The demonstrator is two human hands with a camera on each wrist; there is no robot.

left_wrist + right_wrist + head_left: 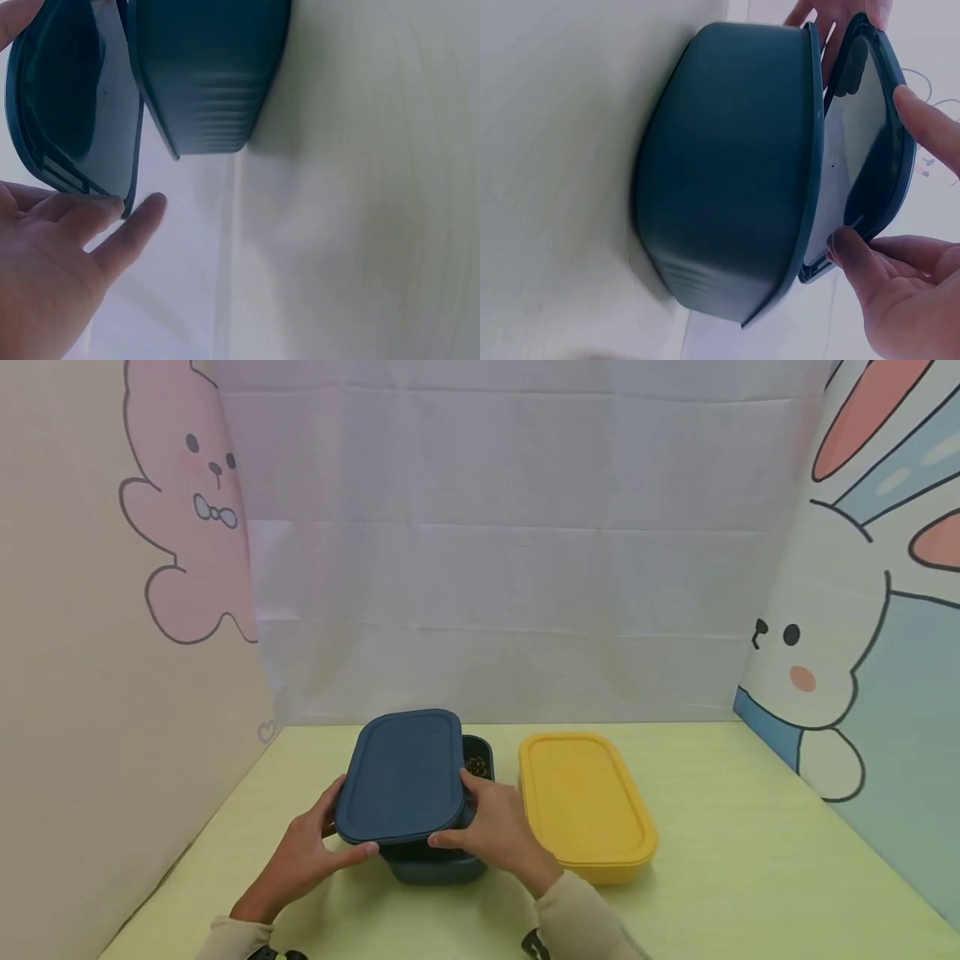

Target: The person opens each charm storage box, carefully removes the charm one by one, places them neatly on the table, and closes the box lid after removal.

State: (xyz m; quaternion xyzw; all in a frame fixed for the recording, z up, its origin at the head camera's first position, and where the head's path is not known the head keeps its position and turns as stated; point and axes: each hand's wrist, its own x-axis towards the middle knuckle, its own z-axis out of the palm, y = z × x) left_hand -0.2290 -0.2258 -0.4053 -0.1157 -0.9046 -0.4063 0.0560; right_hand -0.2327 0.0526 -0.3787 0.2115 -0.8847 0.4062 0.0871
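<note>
Yellow-green desk [750,835], and lower centre, left hand [296,860] and right hand [504,828] grip the blue lid [405,772] between them, tilted over a box [438,871]!

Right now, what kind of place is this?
Probably a small staged tabletop booth: a creased white sheet backdrop, a large white cartoon rabbit printed on the side, and a flat pale-green tabletop.
</note>
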